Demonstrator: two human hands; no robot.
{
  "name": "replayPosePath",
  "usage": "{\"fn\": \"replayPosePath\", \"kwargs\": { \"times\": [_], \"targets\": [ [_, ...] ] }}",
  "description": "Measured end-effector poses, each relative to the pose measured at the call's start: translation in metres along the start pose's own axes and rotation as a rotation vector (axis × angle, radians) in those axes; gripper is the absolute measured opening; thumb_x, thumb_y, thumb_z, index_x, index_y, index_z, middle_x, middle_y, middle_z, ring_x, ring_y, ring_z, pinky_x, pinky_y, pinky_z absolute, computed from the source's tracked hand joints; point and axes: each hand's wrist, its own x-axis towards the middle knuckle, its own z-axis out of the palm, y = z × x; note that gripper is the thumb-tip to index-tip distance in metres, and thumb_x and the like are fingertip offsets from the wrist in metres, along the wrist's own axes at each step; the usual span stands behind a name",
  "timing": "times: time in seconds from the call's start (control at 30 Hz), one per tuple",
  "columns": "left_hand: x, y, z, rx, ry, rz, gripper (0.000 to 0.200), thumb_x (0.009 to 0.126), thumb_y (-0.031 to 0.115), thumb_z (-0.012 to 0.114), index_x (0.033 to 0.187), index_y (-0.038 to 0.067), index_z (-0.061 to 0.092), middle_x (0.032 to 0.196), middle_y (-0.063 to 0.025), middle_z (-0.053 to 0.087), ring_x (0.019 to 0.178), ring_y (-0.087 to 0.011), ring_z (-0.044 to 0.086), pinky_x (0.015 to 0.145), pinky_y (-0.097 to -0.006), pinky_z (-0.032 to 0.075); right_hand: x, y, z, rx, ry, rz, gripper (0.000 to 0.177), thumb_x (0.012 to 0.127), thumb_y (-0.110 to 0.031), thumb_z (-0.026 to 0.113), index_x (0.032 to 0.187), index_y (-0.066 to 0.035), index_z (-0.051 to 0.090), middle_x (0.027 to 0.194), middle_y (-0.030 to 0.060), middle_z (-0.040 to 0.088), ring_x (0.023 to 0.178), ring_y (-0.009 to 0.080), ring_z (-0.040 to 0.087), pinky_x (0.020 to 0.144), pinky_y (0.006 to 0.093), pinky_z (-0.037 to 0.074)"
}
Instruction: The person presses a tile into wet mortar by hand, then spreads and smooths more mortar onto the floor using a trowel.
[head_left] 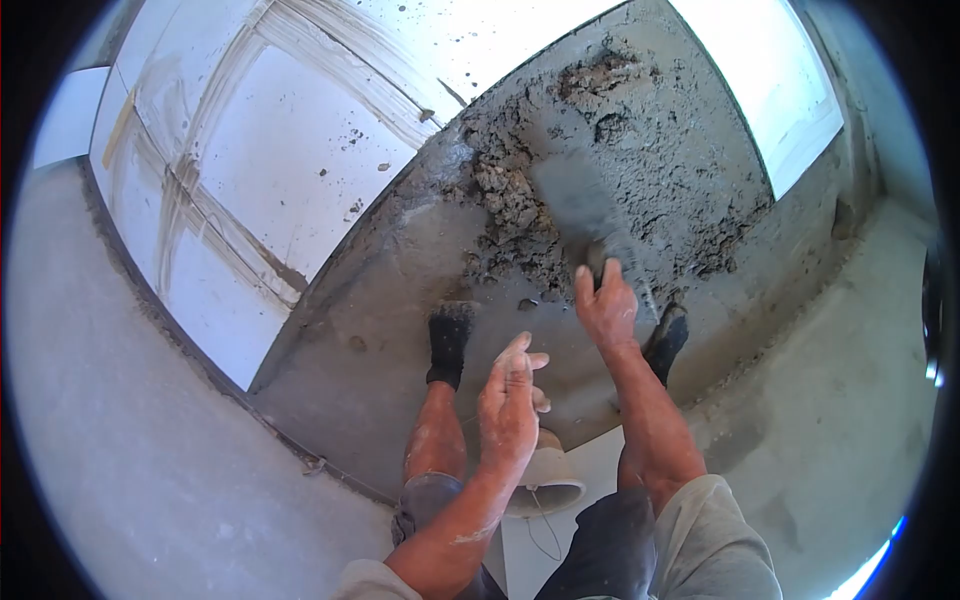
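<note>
My right hand (608, 312) is closed around the handle of a trowel. The trowel's flat grey blade (578, 195), smeared by motion, lies over the wet mortar just beyond that hand. Lumpy mortar (515, 210) is heaped along the blade's left side, with rougher, pitted mortar spread to its right. My left hand (510, 400) hangs in the air in front of my body, fingers extended and nothing in it. Pale dried residue marks its fingers and forearm.
White tiles (300, 130) with grey smears border the mortar at the left; another white tile (765, 90) lies at the upper right. My dark-covered feet (450, 345) stand on the grey floor. A pale bucket (548, 470) with a wire handle sits between my legs. Grey walls rise on both sides.
</note>
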Motion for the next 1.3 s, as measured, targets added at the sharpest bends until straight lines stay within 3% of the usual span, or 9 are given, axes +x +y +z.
{"fn": "replayPosePath", "kwargs": {
  "times": [0.37, 0.5, 0.8, 0.9, 0.93, 1.0, 1.1, 1.23, 1.3],
  "targets": [
    [0.003, -0.031, 0.025, 0.054, -0.077, -0.172, 0.055, 0.102, 0.048, 0.041, 0.133, 0.004, 0.052, 0.107, -0.0077, 0.064, 0.059, -0.0042, 0.049, 0.051, -0.0185, 0.038, 0.143, -0.045, 0.032, -0.337, -0.345, -0.404, 0.038, 0.092, -0.042, 0.055, 0.094, -0.004, 0.053, 0.076, 0.0199, 0.068, 0.075, 0.0386, 0.067, 0.068, 0.0497, 0.053],
    [0.016, -0.020, 0.029, 0.081, 0.018, -0.196, 0.056, 0.102, 0.047, 0.042, 0.134, 0.003, 0.052, 0.106, -0.0105, 0.064, 0.066, -0.0071, 0.049, 0.062, -0.0243, 0.049, 0.151, -0.043, 0.025, -0.278, -0.324, -0.276, 0.041, 0.091, -0.044, 0.055, 0.094, -0.003, 0.055, 0.078, 0.0221, 0.068, 0.077, 0.0399, 0.067, 0.071, 0.0493, 0.052],
    [0.021, -0.006, 0.032, 0.010, -0.010, -0.184, 0.050, 0.102, 0.043, 0.042, 0.132, 0.005, 0.054, 0.106, -0.0108, 0.066, 0.062, -0.0064, 0.050, 0.058, -0.0227, 0.046, 0.116, 0.013, -0.028, -0.284, -0.198, 0.089, 0.048, 0.090, -0.048, 0.055, 0.095, -0.001, 0.057, 0.082, 0.0285, 0.066, 0.081, 0.0453, 0.065, 0.072, 0.0521, 0.051],
    [0.022, -0.001, 0.033, 0.022, -0.024, -0.208, 0.054, 0.101, 0.048, 0.042, 0.132, 0.005, 0.054, 0.108, -0.0114, 0.065, 0.062, -0.0061, 0.051, 0.056, -0.0207, 0.042, 0.139, 0.038, -0.064, -0.041, 0.072, 0.104, 0.048, 0.090, -0.047, 0.056, 0.092, 0.001, 0.060, 0.070, 0.0224, 0.064, 0.065, 0.0365, 0.066, 0.062, 0.0462, 0.053],
    [0.022, 0.002, 0.033, 0.021, -0.024, -0.223, 0.058, 0.100, 0.052, 0.042, 0.131, 0.005, 0.054, 0.111, -0.0118, 0.063, 0.062, -0.0058, 0.052, 0.054, -0.0190, 0.039, 0.152, 0.042, -0.074, -0.041, 0.074, 0.105, 0.048, 0.090, -0.047, 0.056, 0.092, 0.001, 0.060, 0.070, 0.0224, 0.064, 0.065, 0.0365, 0.066, 0.062, 0.0462, 0.053],
    [0.024, 0.005, 0.033, 0.023, -0.018, -0.224, 0.058, 0.100, 0.052, 0.042, 0.131, 0.004, 0.054, 0.111, -0.0121, 0.063, 0.062, -0.0058, 0.052, 0.054, -0.0191, 0.039, 0.187, 0.044, -0.084, 0.555, -0.052, 0.398, 0.044, 0.090, -0.043, 0.059, 0.087, 0.001, 0.060, 0.057, 0.0118, 0.056, 0.045, 0.0235, 0.057, 0.044, 0.0377, 0.047],
    [0.021, 0.008, 0.034, 0.027, -0.027, -0.231, 0.059, 0.100, 0.053, 0.042, 0.131, 0.004, 0.054, 0.111, -0.0125, 0.063, 0.062, -0.0059, 0.052, 0.054, -0.0191, 0.039, 0.199, 0.017, -0.049, 0.705, -0.139, 0.496, 0.042, 0.090, -0.040, 0.060, 0.084, 0.002, 0.059, 0.052, 0.0052, 0.048, 0.035, 0.0155, 0.048, 0.033, 0.0321, 0.039],
    [0.019, 0.003, 0.044, 0.026, -0.070, -0.236, 0.061, 0.100, 0.053, 0.042, 0.131, 0.003, 0.054, 0.110, -0.0129, 0.063, 0.061, -0.0059, 0.052, 0.054, -0.0191, 0.039, 0.187, 0.006, -0.019, 0.714, -0.167, 0.467, 0.039, 0.091, -0.039, 0.059, 0.089, 0.000, 0.059, 0.054, 0.0069, 0.052, 0.035, 0.0173, 0.049, 0.034, 0.0334, 0.040],
    [0.020, -0.001, 0.048, 0.049, -0.072, -0.238, 0.061, 0.100, 0.053, 0.042, 0.131, 0.002, 0.054, 0.110, -0.0128, 0.063, 0.061, -0.0059, 0.052, 0.053, -0.0191, 0.039, 0.184, 0.007, -0.020, 0.375, -0.220, 0.272, 0.045, 0.090, -0.039, 0.060, 0.097, 0.005, 0.061, 0.057, 0.0133, 0.058, 0.037, 0.0174, 0.053, 0.035, 0.0336, 0.042]
  ]
}}
